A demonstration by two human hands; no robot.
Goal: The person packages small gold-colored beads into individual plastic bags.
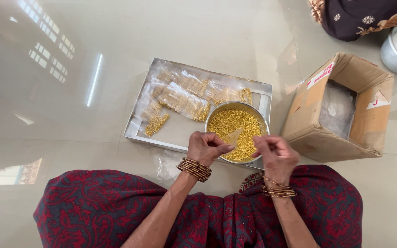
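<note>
Head view looks straight down at my two hands over a round steel bowl [262, 120] heaped with tiny golden beads [235, 131]. Between my hands I hold a small clear plastic pouch [236, 136], almost see-through, hanging just above the beads. My left hand [206, 148] pinches one edge of it with thumb and fingers closed together; my right hand [275, 154] has its fingers curled in at the other edge, though I cannot tell for certain that they are clamped on the film.

I judge the pouch to be very light, limp and slippery, so it wants holding by its top corners, pulled a little taut, or its mouth would fold shut. The beads look hard, smooth and loose: they would roll and scatter at any tilt.

The bowl sits at the near right corner of a shallow metal tray [134, 131] on the glossy floor. Filled pouches [182, 96] of the same beads lie across the tray's far side. An open cardboard box [341, 108] stands well to the right.
</note>
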